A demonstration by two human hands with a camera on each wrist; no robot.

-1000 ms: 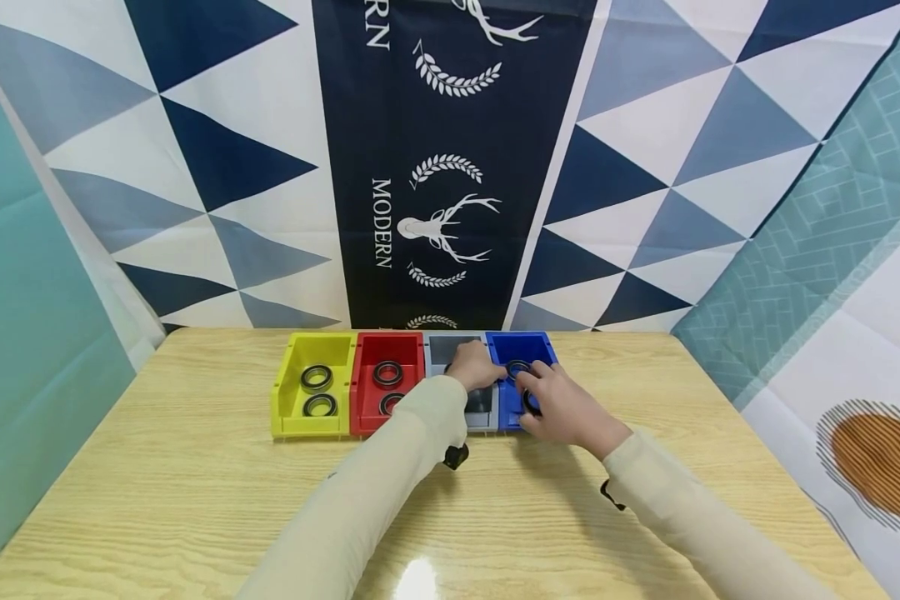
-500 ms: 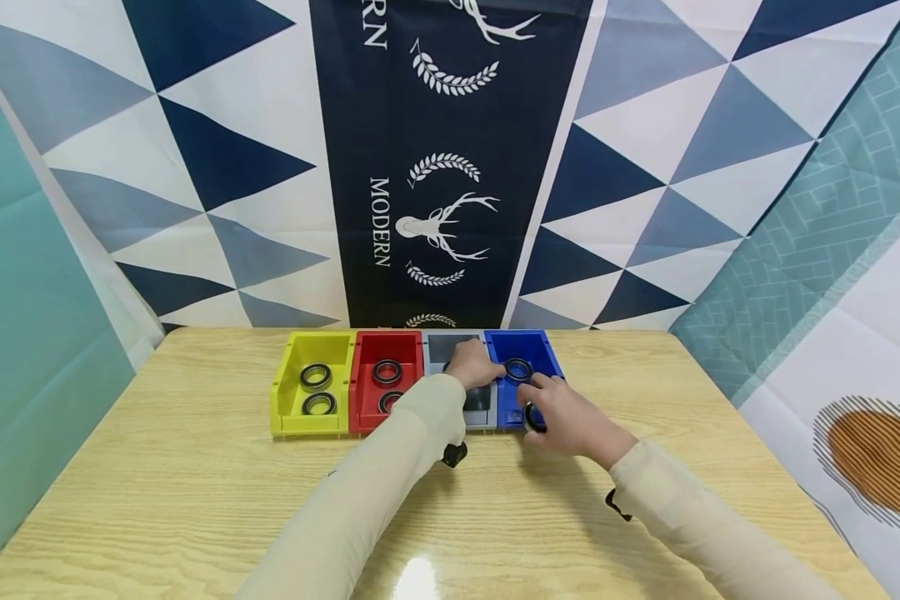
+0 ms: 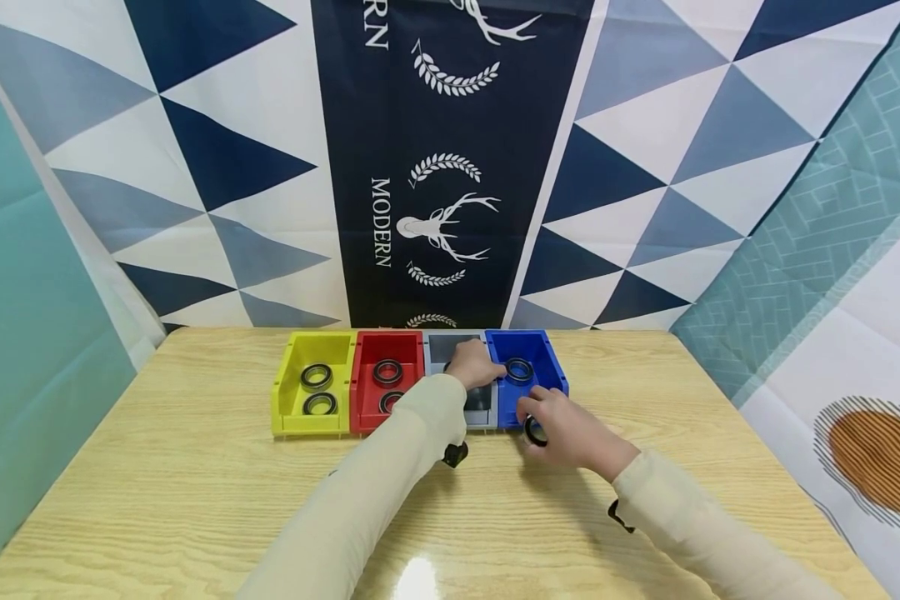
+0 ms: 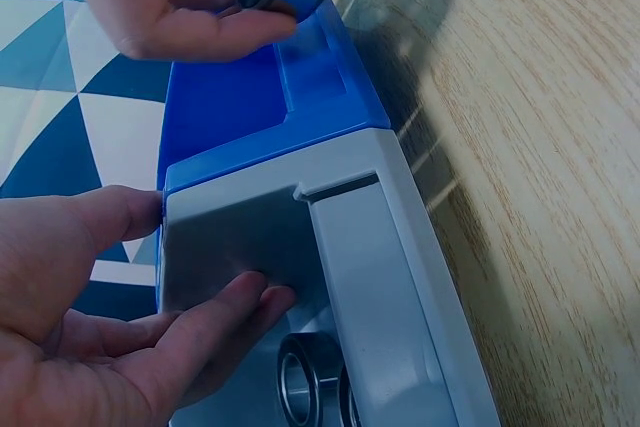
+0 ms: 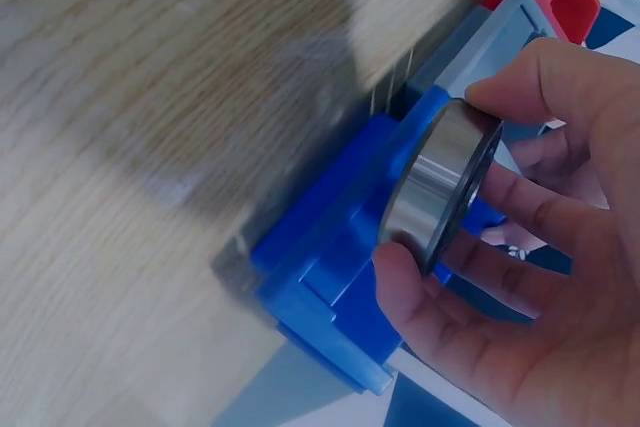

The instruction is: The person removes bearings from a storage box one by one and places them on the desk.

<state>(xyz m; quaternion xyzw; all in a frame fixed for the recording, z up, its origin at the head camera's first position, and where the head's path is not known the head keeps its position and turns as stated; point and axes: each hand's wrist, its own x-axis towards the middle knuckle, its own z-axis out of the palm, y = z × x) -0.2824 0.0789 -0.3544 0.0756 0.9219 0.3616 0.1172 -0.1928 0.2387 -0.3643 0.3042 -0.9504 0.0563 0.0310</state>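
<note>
My right hand (image 3: 570,429) pinches a ball bearing (image 5: 440,182) by its steel rim, thumb and fingertips on opposite sides. This bearing is tilted over the front edge of the blue bin (image 3: 528,342). A second bearing (image 3: 519,371) lies inside that bin. My left hand (image 4: 120,317) is at the grey bin (image 4: 400,297), thumb at the rim by the blue bin. Its other fingers reach loosely inside, with no object seen between them. Below them, a bearing (image 4: 308,379) stands on edge in the grey bin, with part of another behind it.
A red bin (image 3: 355,400) and a yellow bin (image 3: 279,408) continue the row to the left, each with two bearings showing. The wooden table (image 3: 195,500) extends in front. A patterned cloth (image 3: 450,125) hangs behind the bins.
My right hand has drawn its bearing out of the blue bin toward the front, slightly down and right in the head view. My left hand stays at the grey bin.
</note>
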